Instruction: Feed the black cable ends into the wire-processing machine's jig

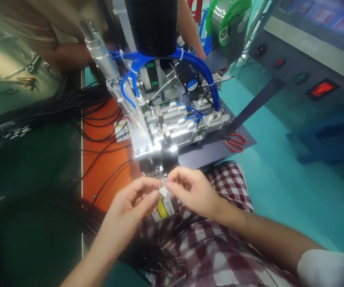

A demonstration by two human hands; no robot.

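Observation:
My left hand point(136, 199) and my right hand point(190, 189) meet just below the front of a small bench machine point(172, 123). Both are pinched shut on the thin bare end of a wire point(161, 184) held between their fingertips. The wire tip is small and partly hidden by my fingers. A yellow and white label point(163, 207) on the machine's front sits right under my fingertips. A bundle of black wires point(154, 251) lies across my lap on a red checked cloth point(208, 247).
Blue air hoses point(196, 59) loop over the machine. Red-handled scissors point(234, 142) lie on its dark base plate. Black cables point(70, 107) spread over the orange surface point(100, 167) at left. A green solder-wire spool point(228, 20) and a grey control box with a red lit switch point(321, 88) stand at right. Another person's arm point(190, 28) reaches behind the machine.

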